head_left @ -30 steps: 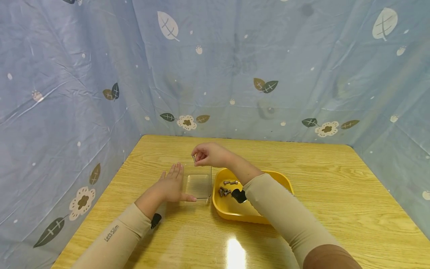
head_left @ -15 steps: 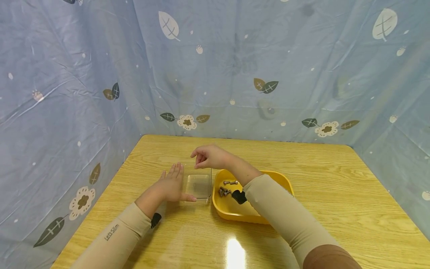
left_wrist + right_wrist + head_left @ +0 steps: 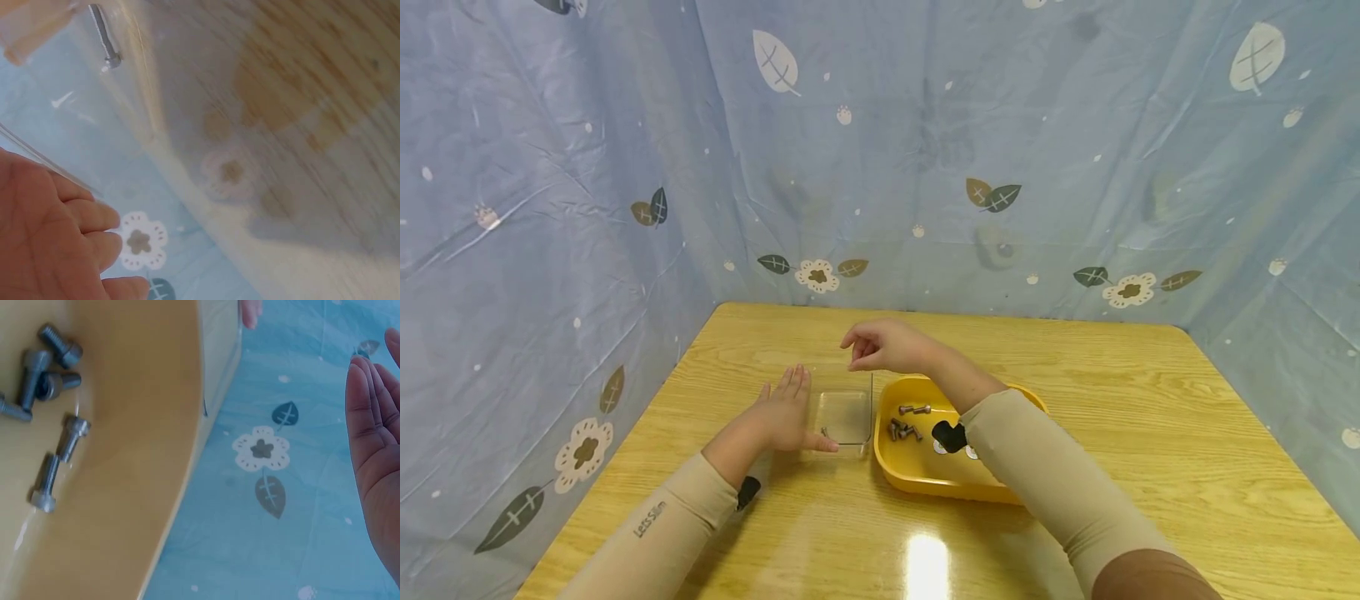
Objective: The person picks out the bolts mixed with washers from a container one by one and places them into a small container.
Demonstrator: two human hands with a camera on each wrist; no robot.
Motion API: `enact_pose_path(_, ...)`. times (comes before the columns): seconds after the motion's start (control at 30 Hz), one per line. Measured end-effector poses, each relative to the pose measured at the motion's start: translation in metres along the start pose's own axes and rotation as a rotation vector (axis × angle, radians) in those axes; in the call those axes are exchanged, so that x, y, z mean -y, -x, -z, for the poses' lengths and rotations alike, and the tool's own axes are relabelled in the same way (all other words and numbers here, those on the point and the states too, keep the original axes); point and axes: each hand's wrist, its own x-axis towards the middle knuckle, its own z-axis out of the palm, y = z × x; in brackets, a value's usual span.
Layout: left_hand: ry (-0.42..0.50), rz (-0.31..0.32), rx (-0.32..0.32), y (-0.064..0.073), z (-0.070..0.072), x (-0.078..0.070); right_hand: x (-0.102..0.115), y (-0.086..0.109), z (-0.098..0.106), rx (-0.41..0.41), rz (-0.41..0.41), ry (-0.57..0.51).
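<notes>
My left hand [image 3: 782, 417] rests with straight fingers and a spread thumb along the left side of a clear plastic box [image 3: 872, 408]. One socket-head screw [image 3: 824, 432] lies inside the box near its front left; the left wrist view shows that same screw [image 3: 105, 37] through the plastic. Above the box's back right corner hovers my right hand [image 3: 887, 346], its fingers loosely bent and nothing between them. In the right wrist view, several more socket-head screws [image 3: 55, 384] lie in a yellow tray [image 3: 150, 394].
Right beside the clear box stands the yellow tray, its front wall [image 3: 936, 486] facing me; my right forearm crosses over it. Round white patches [image 3: 940, 447] show on its floor. A blue patterned curtain [image 3: 917, 167] encloses the wooden table [image 3: 1112, 400] at the back and sides.
My right hand has let go of a screw, which dropped into the clear box and now lies near its front left. That hand has since drifted right. The left hand stays put.
</notes>
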Motion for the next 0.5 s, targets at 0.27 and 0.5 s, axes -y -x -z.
enact_pose_path(0.27,0.001,-0.001,-0.005,0.002,-0.001,-0.001,-0.009,0.020,0.013,0.001,-0.025,-0.029)
enact_pose_path(0.5,0.003,0.004,0.006,0.002,-0.001,-0.001,-0.017,0.044,0.031,-0.029,-0.038,-0.062)
